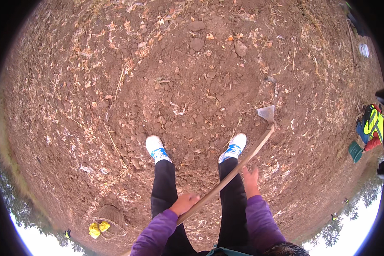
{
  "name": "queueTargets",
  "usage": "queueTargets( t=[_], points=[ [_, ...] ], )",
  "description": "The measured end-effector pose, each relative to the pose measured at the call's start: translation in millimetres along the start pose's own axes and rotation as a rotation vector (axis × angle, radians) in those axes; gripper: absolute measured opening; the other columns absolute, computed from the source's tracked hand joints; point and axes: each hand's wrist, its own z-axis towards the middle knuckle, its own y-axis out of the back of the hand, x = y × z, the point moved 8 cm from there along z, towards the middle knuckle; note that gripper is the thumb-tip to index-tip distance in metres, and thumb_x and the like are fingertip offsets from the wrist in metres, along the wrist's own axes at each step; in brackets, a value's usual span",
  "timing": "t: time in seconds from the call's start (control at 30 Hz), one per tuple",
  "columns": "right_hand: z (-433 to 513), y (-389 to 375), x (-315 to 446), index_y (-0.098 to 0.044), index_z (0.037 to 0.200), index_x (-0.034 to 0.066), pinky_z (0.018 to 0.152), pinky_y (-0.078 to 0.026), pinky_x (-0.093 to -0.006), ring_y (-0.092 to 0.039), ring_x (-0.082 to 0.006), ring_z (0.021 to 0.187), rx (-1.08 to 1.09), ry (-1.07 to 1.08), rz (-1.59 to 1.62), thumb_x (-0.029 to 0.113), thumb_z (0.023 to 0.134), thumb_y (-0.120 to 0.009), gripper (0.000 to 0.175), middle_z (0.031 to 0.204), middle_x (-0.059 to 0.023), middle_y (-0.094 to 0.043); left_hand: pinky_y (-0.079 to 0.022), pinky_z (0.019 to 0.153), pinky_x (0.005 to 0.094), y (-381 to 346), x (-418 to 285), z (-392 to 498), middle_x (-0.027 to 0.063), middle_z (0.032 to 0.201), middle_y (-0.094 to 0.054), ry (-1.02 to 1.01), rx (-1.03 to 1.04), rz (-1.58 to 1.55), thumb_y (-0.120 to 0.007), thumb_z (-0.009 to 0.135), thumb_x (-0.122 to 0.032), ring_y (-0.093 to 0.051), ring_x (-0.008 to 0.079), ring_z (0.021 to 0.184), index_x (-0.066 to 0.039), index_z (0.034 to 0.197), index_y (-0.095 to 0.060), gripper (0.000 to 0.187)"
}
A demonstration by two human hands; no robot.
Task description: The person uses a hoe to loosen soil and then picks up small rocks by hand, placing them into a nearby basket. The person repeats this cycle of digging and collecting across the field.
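A hoe with a long wooden handle point(224, 182) runs diagonally from the bottom left up to the right. Its metal blade point(266, 113) is over the brown soil, ahead and to the right of my white and blue shoes. My left hand point(186, 203) lies on the lower part of the handle; its fingers are partly hidden and slightly blurred. Just right of the handle, my right hand point(251, 179) has its fingers apart and is not closed around the wood. Clods and dry plant scraps cover the ground before me.
A wicker basket point(110, 217) with yellow items point(98, 228) stands at the lower left. At the right edge is a person in a yellow safety vest point(373, 123), beside a green container point(356, 151). A white object point(364, 50) lies at the upper right. Other people are far off.
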Motion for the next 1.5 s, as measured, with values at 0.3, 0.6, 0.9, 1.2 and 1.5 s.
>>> queueTargets(
  t=[0.3, 0.6, 0.9, 1.2, 1.5],
  points=[
    [-42.6, -83.7, 31.2, -0.045, 0.094, 0.0124, 0.048, -0.047, -0.0433, -0.051, -0.0228, 0.052, 0.206, -0.375, 0.986, 0.006, 0.081, -0.064, 0.024, 0.07, -0.0053, -0.05, -0.054, 0.068, 0.0461, 92.7, 54.2, -224.4, 0.0151, 0.087, -0.061, 0.155, -0.332, 0.772, -0.073, 0.073, -0.034, -0.064, 0.0355, 0.077, -0.008, 0.086, -0.061, 0.031],
    [56.3, -90.0, 342.6, -0.042, 0.098, 0.0064, 0.047, -0.048, -0.0313, -0.049, -0.0155, 0.053, 0.373, 0.168, 0.907, 0.011, 0.089, -0.058, 0.019, 0.068, -0.0034, -0.048, -0.048, 0.071, 0.0489, 113.6, -15.9, -86.5, 0.0229, 0.08, -0.06, -0.084, -0.512, 0.424, -0.068, 0.079, -0.024, -0.06, 0.0419, 0.079, -0.001, 0.085, -0.057, 0.026],
    [-65.7, -275.1, 230.6, -0.046, 0.083, 0.0027, 0.032, -0.04, -0.0344, -0.048, -0.0198, 0.037, 0.379, 0.048, 0.686, 0.008, 0.081, -0.056, 0.012, 0.056, -0.0057, -0.047, -0.051, 0.069, 0.0488, 135.8, 147.5, -229.9, 0.0231, 0.08, -0.064, 0.185, -0.573, 0.438, -0.069, 0.075, -0.023, -0.063, 0.0413, 0.077, -0.002, 0.087, -0.058, 0.026],
    [-297.0, -337.9, 41.2, -0.042, 0.093, 0.0051, 0.036, -0.043, -0.0347, -0.051, -0.019, 0.044, 0.625, -0.508, 0.616, 0.004, 0.077, -0.062, 0.026, 0.063, -0.0057, -0.047, -0.051, 0.065, 0.0494, 7.6, 337.1, -485.1, 0.0207, 0.074, -0.064, 0.882, -0.516, 0.364, -0.072, 0.069, -0.027, -0.064, 0.0412, 0.071, -0.005, 0.084, -0.059, 0.029],
    [-71.3, -199.0, 247.3, -0.045, 0.098, 0.0035, 0.046, -0.052, -0.0355, -0.057, -0.0205, 0.055, 0.473, 0.177, 0.708, 0.008, 0.086, -0.059, 0.019, 0.074, -0.008, -0.053, -0.049, 0.07, 0.0503, 98.9, 145.6, -180.0, 0.0186, 0.087, -0.062, 0.193, -0.618, 0.426, -0.067, 0.077, -0.02, -0.061, 0.041, 0.08, -0.006, 0.096, -0.058, 0.024]
  ],
)
